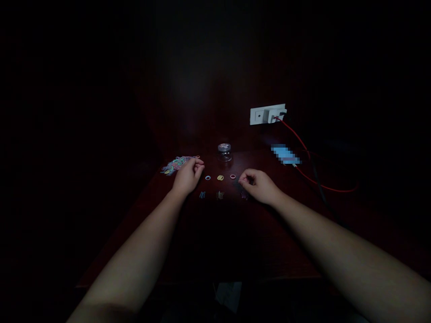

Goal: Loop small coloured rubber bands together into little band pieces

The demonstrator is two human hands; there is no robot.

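The scene is very dark. My left hand (187, 176) rests on a dark reddish table (215, 233) with its fingers curled, just right of a heap of small coloured rubber bands (175, 165). My right hand (257, 185) lies to the right, fingers pinched together over something small and dark that I cannot make out. Between the hands lie a blue ring (208, 178), a yellow ring (220, 177) and a pink ring (232, 176) in a row. Below them sit small bunches of bands, one blue (202, 194) and one yellowish (220, 194).
A small glass jar (224, 152) stands behind the rings. A white wall socket with a plug (267, 115) feeds a red cable (316, 179) that runs across the table's right side. A blurred bluish object (285, 154) lies by the cable.
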